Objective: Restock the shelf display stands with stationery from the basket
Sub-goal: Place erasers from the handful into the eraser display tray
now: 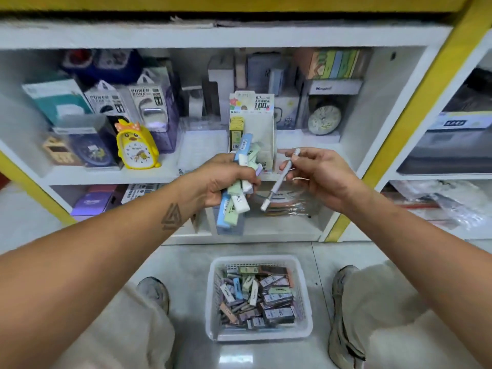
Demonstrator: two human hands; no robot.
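Pastel cases (235, 187), blue, green, white and lilac, form a fanned bundle gripped in the left hand (217, 179), whose fingers curl round the middle of the bundle so that the ends stick out above and below the fist. Just beside it, apart from the bundle, a slim white pen (279, 179) hangs tilted, top end up, pinched between the thumb and fingers of the right hand (319, 174); the lower tip points down and to the left. Both forearms reach forward from the lower corners, the left one bearing a triangular tattoo (171, 217) near the wrist, and the two hands meet at mid-height in front of the white shelf (106, 177).

Directly behind the hands stands a cardboard stand (259, 123) on the shelf, holding a few yellow packs at its left side. A yellow clock (135, 146) stands to the left on the same shelf, a round clock (324, 119) to the right.

Below the hands, on the tiled floor (186, 262) between the person's two shoes, sits a white basket (213, 302) filled with more small cases in mixed colours, lying in disorder.
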